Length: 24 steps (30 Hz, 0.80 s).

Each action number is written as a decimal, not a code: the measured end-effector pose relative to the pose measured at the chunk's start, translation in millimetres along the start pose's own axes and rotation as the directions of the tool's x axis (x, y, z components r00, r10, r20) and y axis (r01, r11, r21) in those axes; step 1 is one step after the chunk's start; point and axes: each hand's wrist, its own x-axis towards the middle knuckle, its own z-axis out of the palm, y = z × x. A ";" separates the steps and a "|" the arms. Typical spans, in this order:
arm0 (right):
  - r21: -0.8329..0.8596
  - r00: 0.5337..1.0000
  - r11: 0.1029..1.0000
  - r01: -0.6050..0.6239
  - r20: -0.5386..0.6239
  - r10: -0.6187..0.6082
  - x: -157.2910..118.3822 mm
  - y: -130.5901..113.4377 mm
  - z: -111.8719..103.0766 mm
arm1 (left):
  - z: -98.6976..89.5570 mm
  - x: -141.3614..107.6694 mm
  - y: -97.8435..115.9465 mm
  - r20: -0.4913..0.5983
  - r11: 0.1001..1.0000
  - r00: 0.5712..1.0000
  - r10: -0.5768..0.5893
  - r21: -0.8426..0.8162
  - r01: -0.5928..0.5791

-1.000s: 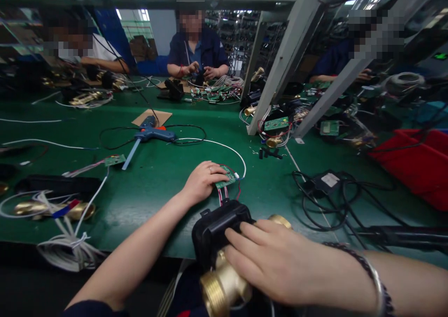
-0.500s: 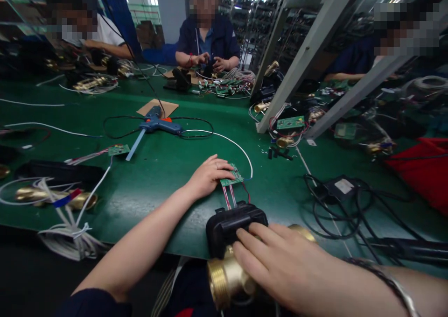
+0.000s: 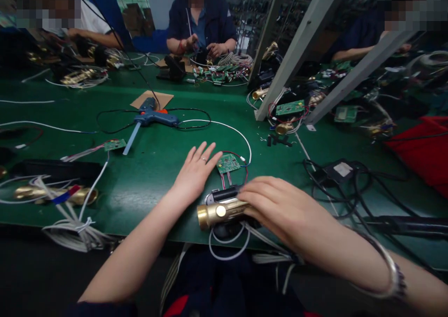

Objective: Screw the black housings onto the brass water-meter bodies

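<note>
My right hand is wrapped over the right end of a brass pipe fitting with a threaded left end. The fitting lies sideways at the bench's front edge, against a black housing that it partly hides. Thin red and white wires run from the housing to a green circuit board lying flat behind it. My left hand is open with fingers spread, just left of the board, fingertips close to its edge. White cable loops below the fitting and hangs over the edge.
A blue glue gun lies by a cardboard piece. Left stands another brass fitting with bundled cable. A black adapter with tangled cords and grey metal posts are at right. Other people work across the green bench.
The brass fitting and housing have turned over and come down onto the bench edge under my right hand. My left hand has left the circuit board and shifted left, fingers spreading.
</note>
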 end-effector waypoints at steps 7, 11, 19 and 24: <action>-0.067 0.951 0.956 -0.285 -0.145 0.273 -61.0 -33.2 40.3 | 2.3 -93.7 40.2 0.218 0.896 0.975 -0.047 -0.423 0.138; -0.097 0.946 0.953 -0.286 -0.187 0.264 -46.9 -40.4 68.0 | 25.4 -91.1 59.1 0.051 0.881 0.986 -0.162 -0.442 0.168; 0.238 0.910 0.915 -0.325 -0.183 0.371 -42.7 -50.0 78.9 | 26.0 -86.7 60.9 -0.011 0.871 0.986 -0.164 -0.472 0.139; 0.604 0.810 0.552 -0.575 0.324 0.489 -50.0 -46.2 74.3 | 30.0 -86.9 62.5 0.014 0.880 0.982 -0.186 -0.442 0.173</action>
